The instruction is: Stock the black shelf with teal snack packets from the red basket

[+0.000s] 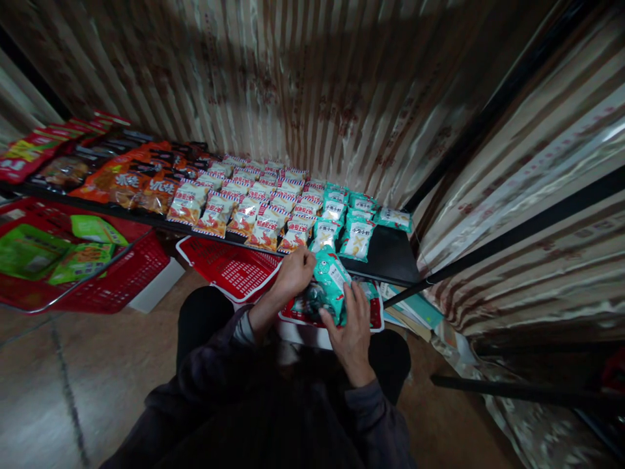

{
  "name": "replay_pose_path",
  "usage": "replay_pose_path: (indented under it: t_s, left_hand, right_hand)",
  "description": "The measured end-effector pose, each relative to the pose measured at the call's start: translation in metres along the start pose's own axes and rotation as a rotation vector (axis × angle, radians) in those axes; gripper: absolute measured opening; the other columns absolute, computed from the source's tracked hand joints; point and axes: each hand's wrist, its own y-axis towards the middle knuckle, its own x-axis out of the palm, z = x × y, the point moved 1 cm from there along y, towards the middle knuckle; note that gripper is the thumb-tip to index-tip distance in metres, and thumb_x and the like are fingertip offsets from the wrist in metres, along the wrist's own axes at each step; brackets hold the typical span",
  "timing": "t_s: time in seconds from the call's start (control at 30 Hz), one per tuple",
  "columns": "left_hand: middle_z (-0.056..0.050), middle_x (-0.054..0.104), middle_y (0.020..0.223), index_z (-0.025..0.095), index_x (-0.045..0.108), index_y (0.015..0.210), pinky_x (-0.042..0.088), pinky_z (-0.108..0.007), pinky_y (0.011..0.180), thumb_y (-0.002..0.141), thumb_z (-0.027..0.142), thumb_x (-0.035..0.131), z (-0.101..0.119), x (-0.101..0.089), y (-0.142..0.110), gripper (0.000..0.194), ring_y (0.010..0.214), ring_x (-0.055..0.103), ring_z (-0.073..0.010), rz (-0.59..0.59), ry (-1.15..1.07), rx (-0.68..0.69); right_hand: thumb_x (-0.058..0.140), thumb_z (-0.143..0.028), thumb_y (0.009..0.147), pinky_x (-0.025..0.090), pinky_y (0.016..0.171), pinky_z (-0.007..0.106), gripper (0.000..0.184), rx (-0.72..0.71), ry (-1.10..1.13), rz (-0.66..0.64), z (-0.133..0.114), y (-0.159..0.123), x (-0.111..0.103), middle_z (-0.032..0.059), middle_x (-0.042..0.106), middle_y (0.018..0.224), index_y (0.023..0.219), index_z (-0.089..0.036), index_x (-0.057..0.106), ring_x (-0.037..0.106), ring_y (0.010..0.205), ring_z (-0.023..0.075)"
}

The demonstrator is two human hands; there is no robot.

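A teal snack bag (pixel 332 277) is held tilted between my hands, its printed back towards me. My left hand (pixel 293 273) is closed in a pinch at the bag's upper left edge. Along its lower right side lies my right hand (pixel 350 326), thumb and fingers gripping it. Below sits a small red basket (pixel 377 312) with more teal bags, partly hidden by my hands. Just beyond, teal-and-white snack bags (pixel 357 238) stand in rows at the right part of the black shelf (pixel 395 257).
Left along the shelf are red-and-white snack bags (pixel 263 225), orange bags (pixel 124 182) and red bags (pixel 29 153). On the floor are a red basket (pixel 244 264) and another red basket (pixel 146 260) with green packets (pixel 83 260). Black bars (pixel 488 241) and a striped curtain (pixel 537 163) border the right.
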Motion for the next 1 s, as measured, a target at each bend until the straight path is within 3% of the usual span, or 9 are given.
replay_pose_path:
  t_s: [0.07,0.17,0.27,0.37,0.47,0.53,0.77,0.83,1.0]
  left_hand:
    - [0.002,0.057,0.063,0.022,0.047,0.067,0.044,-0.026,0.056,0.083,0.021,0.047,0.001,0.001,0.000,0.016,0.054,0.059,-0.0163,-0.044,-0.068,-0.047]
    - [0.003,0.055,0.056,0.022,0.046,0.064,0.040,-0.023,0.051,0.081,0.022,0.052,0.003,0.001,-0.001,0.018,0.052,0.059,-0.0155,-0.062,-0.115,-0.068]
    - [0.003,0.055,0.055,0.022,0.046,0.064,0.036,-0.022,0.045,0.080,0.025,0.056,0.007,0.000,-0.003,0.019,0.047,0.059,-0.0149,-0.084,-0.134,-0.080]
    - [0.002,0.056,0.057,0.021,0.050,0.066,0.036,-0.021,0.041,0.081,0.041,0.059,0.012,-0.001,-0.003,0.026,0.046,0.060,-0.0147,-0.100,-0.193,-0.096]
    - [-0.001,0.061,0.065,0.019,0.055,0.071,0.044,-0.021,0.045,0.082,0.059,0.054,0.014,0.001,-0.002,0.042,0.055,0.063,-0.0150,-0.141,-0.336,-0.122]
    - [-0.004,0.064,0.072,0.018,0.057,0.073,0.048,-0.022,0.048,0.083,0.062,0.049,0.012,0.003,-0.001,0.046,0.061,0.064,-0.0147,-0.168,-0.401,-0.136]
    - [-0.004,0.066,0.083,0.019,0.060,0.087,0.051,-0.024,0.060,0.074,0.039,0.067,-0.016,0.020,-0.008,0.025,0.076,0.064,-0.0163,-0.043,-0.306,-0.147]
    - [-0.004,0.067,0.086,0.018,0.061,0.092,0.051,-0.024,0.062,0.073,0.038,0.069,-0.023,0.027,-0.014,0.029,0.078,0.064,-0.0162,-0.105,-0.328,-0.165]
    - [-0.003,0.067,0.079,0.015,0.061,0.088,0.048,-0.023,0.062,0.066,0.049,0.075,-0.030,0.044,-0.027,0.043,0.072,0.063,-0.0149,-0.429,-0.571,-0.218]
  right_hand:
    - [0.059,-0.047,0.087,0.039,0.105,0.058,0.076,0.025,-0.028,-0.028,-0.001,-0.001,0.003,0.0213,0.039,0.147,0.149,-0.018,0.027,0.034,0.138,0.0329]
    - [0.051,-0.038,0.093,0.039,0.106,0.056,0.066,0.041,-0.047,-0.010,0.000,-0.004,0.005,0.0199,0.041,0.147,0.150,-0.019,0.024,0.035,0.139,0.0306]
    - [0.050,-0.032,0.094,0.040,0.106,0.052,0.058,0.032,-0.047,0.041,0.004,-0.006,0.004,0.0171,0.048,0.143,0.148,-0.020,0.032,0.042,0.134,0.0284]
    - [0.054,-0.033,0.092,0.040,0.106,0.047,0.054,0.056,-0.003,0.064,0.006,-0.004,0.001,0.0157,0.055,0.137,0.143,-0.019,0.042,0.049,0.128,0.0271]
    - [0.054,-0.038,0.090,0.043,0.103,0.044,0.052,0.224,0.145,0.069,0.005,-0.002,-0.001,0.0148,0.059,0.133,0.137,-0.019,0.049,0.054,0.123,0.0264]
    - [0.055,-0.043,0.088,0.044,0.101,0.042,0.054,0.400,0.309,0.080,0.005,0.000,-0.002,0.0141,0.059,0.133,0.135,-0.018,0.052,0.055,0.123,0.0262]
    - [0.072,-0.050,0.072,0.054,0.085,0.036,0.072,0.984,0.996,0.178,0.004,0.003,0.004,0.0104,0.064,0.126,0.134,-0.022,0.051,0.065,0.106,0.0222]
    - [0.075,-0.047,0.068,0.056,0.079,0.033,0.072,1.052,1.085,0.205,0.002,0.006,0.004,0.0080,0.067,0.119,0.132,-0.024,0.053,0.066,0.100,0.0205]
    - [0.078,-0.045,0.065,0.057,0.073,0.030,0.057,1.092,1.174,0.167,0.001,0.008,0.002,0.0046,0.072,0.106,0.116,-0.023,0.063,0.068,0.094,0.0191]
